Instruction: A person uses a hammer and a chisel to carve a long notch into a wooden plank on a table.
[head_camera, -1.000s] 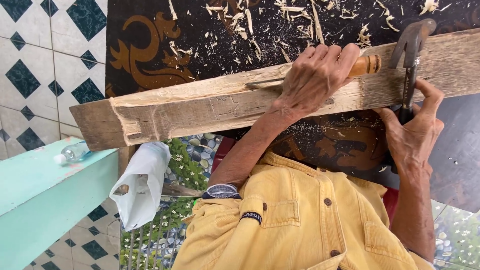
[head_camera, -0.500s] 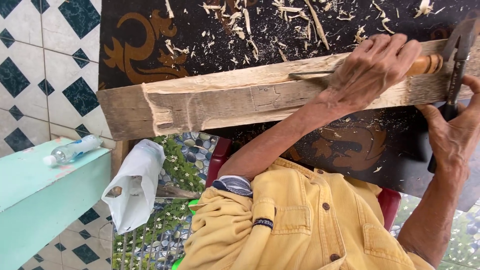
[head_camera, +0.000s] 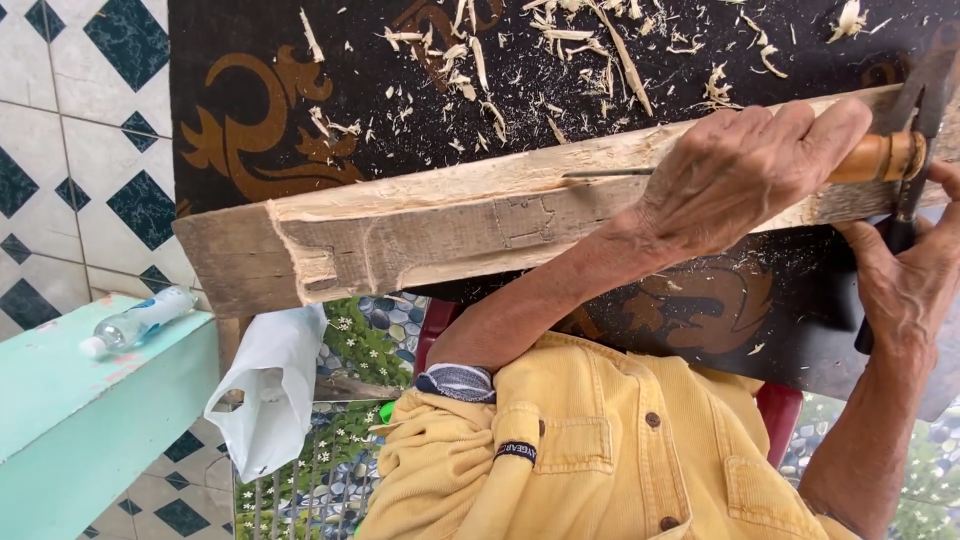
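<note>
Now the left hand (head_camera: 740, 170) grips a chisel (head_camera: 870, 158), its blade on the plank (head_camera: 420, 225) across mid-frame, as half a second ago. At the right edge, the right hand (head_camera: 905, 285), further into view than before, is closed on a hammer (head_camera: 925, 95) whose head is at the chisel's handle end.

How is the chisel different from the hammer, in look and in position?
The chisel lies along the plank, while the hammer stands across it. The chisel has a pale wooden handle and a thin blade; the hammer looks dark and grey. The left hand grips the chisel, the right hand the hammer. Both are hand tools held over the plank.
</note>
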